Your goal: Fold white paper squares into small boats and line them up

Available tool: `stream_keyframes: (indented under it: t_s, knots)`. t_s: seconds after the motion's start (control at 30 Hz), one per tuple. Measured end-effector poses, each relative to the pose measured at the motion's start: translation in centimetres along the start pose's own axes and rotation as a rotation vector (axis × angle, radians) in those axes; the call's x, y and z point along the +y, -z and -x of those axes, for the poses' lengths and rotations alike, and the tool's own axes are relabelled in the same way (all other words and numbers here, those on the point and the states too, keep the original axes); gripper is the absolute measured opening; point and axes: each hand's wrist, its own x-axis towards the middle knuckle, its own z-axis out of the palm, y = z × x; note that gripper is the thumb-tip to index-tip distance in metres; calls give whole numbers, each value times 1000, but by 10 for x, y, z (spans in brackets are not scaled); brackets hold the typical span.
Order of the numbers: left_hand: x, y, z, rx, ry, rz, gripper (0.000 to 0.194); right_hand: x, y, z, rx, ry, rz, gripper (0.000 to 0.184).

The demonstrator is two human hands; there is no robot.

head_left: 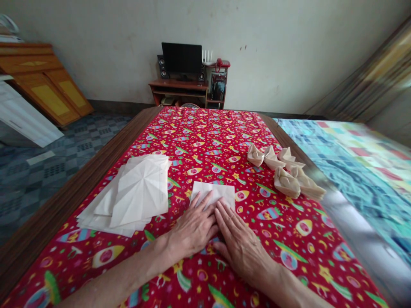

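A folded sheet of pale paper (214, 188) lies flat on the red patterned cloth in front of me. Across its left and near part rests my left hand (195, 224), fingers stretched out flat. My right hand (239, 241) lies flat as well, its fingertips pressing the sheet's near right part beside the left fingers. The near edge of the paper is hidden under both hands. To the left is a stack of creased paper sheets (141, 192), the top one marked with creases fanning out from its middle. Several folded paper boats (287, 182) stand in a group on the right.
The red cloth (205, 141) covers a long table with a brown wooden edge (96, 167). Beyond its far end stands a desk (180, 84) with a monitor (182, 58). A bed with a patchwork cover (346, 149) is to the right, a wooden cabinet (48, 90) to the left.
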Motion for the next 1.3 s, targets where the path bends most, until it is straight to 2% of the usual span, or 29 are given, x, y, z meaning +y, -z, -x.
stream_keyframes:
  t_s: [0.07, 0.2, 0.53, 0.97, 1.1, 1.17, 1.3]
  knots:
    - [-1, 1, 0, 4, -13, -1, 44, 3, 2, 6, -58, -2, -34, 68]
    - [-5, 4, 3, 14, -54, -17, 44, 11, 9, 15, -112, 4, -42, 69]
    - [-25, 10, 29, -1, 0, -129, 47, 15, 15, 17, -154, 0, -3, 58]
    - [-38, 17, 56, 54, 60, -194, 43, 19, 16, 22, 54, -32, 43, 42]
    - [-33, 14, 47, 148, 86, -204, 35, 19, 15, 17, 96, -35, 52, 36]
    - [-26, 13, 36, 185, 47, -204, 33, 19, 15, 14, 103, -16, 68, 33]
    - [-9, 16, 14, 101, -45, -202, 33, 19, 16, 10, 91, 3, 92, 30]
